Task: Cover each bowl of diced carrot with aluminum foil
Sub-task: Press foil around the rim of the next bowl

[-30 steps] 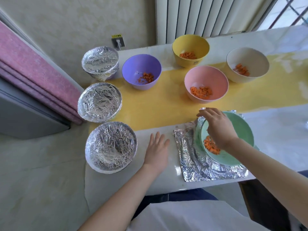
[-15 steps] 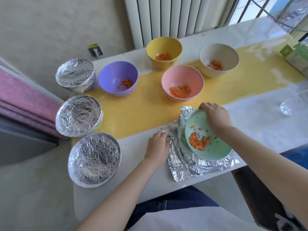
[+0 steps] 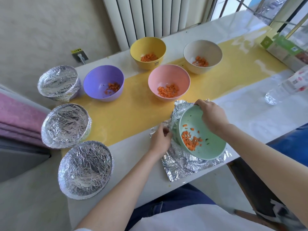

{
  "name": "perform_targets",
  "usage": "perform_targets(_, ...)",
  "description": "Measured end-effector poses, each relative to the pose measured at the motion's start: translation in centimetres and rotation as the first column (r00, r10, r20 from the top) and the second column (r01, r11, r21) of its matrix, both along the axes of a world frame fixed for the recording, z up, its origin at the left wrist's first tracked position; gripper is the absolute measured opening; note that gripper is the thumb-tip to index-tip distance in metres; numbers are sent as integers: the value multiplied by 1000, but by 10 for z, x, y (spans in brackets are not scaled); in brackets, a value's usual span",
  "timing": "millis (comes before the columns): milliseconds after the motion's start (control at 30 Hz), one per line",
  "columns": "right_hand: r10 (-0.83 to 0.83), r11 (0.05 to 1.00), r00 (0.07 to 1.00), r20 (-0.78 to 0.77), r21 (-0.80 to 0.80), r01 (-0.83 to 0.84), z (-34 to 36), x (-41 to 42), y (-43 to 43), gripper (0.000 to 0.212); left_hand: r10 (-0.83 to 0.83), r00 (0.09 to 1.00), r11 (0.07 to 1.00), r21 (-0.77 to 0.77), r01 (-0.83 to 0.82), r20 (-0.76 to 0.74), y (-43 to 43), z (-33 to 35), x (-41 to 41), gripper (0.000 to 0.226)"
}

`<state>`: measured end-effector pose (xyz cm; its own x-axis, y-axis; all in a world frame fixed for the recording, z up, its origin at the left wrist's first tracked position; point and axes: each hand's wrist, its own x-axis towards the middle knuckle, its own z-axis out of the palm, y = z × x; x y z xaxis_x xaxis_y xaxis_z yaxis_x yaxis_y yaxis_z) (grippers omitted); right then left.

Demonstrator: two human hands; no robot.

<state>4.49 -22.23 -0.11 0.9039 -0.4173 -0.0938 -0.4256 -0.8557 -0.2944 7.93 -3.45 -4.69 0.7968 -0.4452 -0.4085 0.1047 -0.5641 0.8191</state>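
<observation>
A green bowl (image 3: 208, 147) of diced carrot is tilted toward me over a crumpled foil sheet (image 3: 181, 164) near the table's front edge. My right hand (image 3: 211, 117) grips the bowl's far rim. My left hand (image 3: 160, 141) pinches the foil's left edge, which is folded up against the bowl's side. Uncovered bowls with carrot stand behind: purple (image 3: 104, 82), pink (image 3: 169, 81), yellow (image 3: 148, 51) and beige (image 3: 202, 55). Three foil-covered bowls (image 3: 85, 169) line the left end of the table.
A yellow strip (image 3: 133, 112) runs across the white table (image 3: 260, 114). A clear plastic bottle (image 3: 286, 87) lies at the right, with a green box (image 3: 283, 47) behind it. A radiator stands behind the table and a pink cushion at left.
My right hand has tipped the green bowl up off the foil. My left hand left the bare table, moved right and took hold of the foil's left edge, lifting it against the bowl.
</observation>
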Motion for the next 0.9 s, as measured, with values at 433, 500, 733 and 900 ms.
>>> perform_targets(433, 32, 999, 999, 27, 27, -33, 3, 9, 5, 54, 320, 869, 938, -257, -234, 377, 32, 53, 15, 13)
perform_targets(500, 34, 999, 999, 27, 40, -35, 3, 8, 6, 53, 335, 844, 932, -277, -233, 419, 40, 58, 17, 12)
perform_targets(733, 26, 997, 999, 44, 65, -29, 11, 14, 7, 53, 540, 690, 833, -421, -358, 482, 67, 73, 27, 9)
perform_targets(900, 45, 998, 999, 12, 49, -46, 7, 23, 12, 51, 680, 595, 724, -520, -452, 428, 81, 77, 36, 7)
